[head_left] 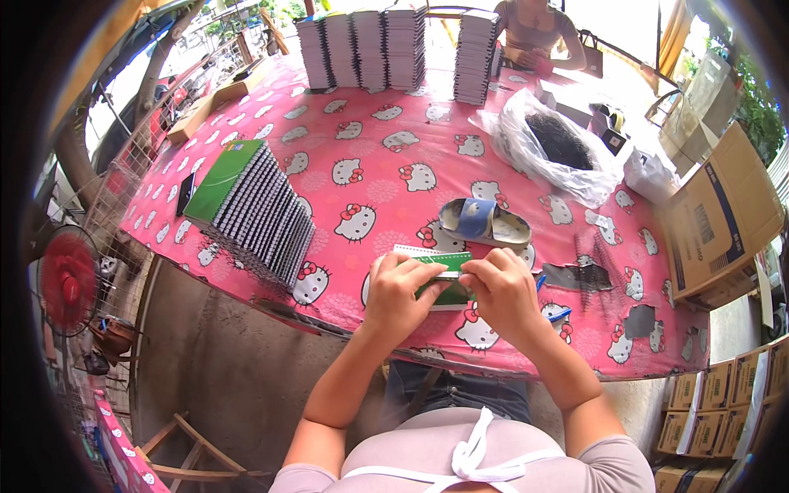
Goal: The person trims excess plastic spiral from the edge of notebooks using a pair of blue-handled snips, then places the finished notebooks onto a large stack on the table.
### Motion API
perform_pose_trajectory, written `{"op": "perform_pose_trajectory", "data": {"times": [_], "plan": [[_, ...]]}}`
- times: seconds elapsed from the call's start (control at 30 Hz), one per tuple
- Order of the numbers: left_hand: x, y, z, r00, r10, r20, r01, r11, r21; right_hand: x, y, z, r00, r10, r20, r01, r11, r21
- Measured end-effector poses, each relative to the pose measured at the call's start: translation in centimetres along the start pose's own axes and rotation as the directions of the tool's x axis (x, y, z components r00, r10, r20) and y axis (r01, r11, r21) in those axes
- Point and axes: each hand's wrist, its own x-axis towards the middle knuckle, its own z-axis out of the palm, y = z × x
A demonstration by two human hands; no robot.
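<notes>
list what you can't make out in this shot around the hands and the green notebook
Head view only:
- Green notebook: mostly covered by the left hand and right hand; its binding edge is unclear.
- Plastic bag: dark contents too blurred to identify.
- Person at the far table edge: cut off by the top edge.

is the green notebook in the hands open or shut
Shut: the green notebook lies flat on the table, cover closed, under the left hand and right hand.

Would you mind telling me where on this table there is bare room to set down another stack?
The widest free patch of tablecloth lies between the leaning green-covered stack, the upright stacks at the far edge and the white bag. It is crowded around both hands, the sandal and the wire coils to the right.
</notes>
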Motion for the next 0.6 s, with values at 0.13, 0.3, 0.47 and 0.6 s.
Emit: {"op": "perform_pose_trajectory", "data": {"times": [0.13,0.3,0.47,0.6], "plan": [[0.0,0.0,-0.2,1.0,0.025,-0.005,-0.025,1.0,0.004,0.5,0.5,-0.1,0.999,0.012,0.034,-0.018,0.986,0.168],[0.0,-0.1,0.2,0.999,0.015,-0.034,-0.015,1.0,-0.007,0.5,0.2,-0.4,0.998,-0.058,0.01,0.058,0.998,-0.007],[0.0,0.0,0.3,0.999,0.011,-0.035,-0.012,1.0,-0.018,0.5,-0.2,-0.2,0.988,-0.096,-0.118,0.1,0.995,0.029],[-0.1,0.0,0.2,0.999,0.012,-0.04,-0.012,1.0,-0.003,0.1,0.3,0.3,0.989,-0.106,-0.102,0.111,0.993,0.047]]}}
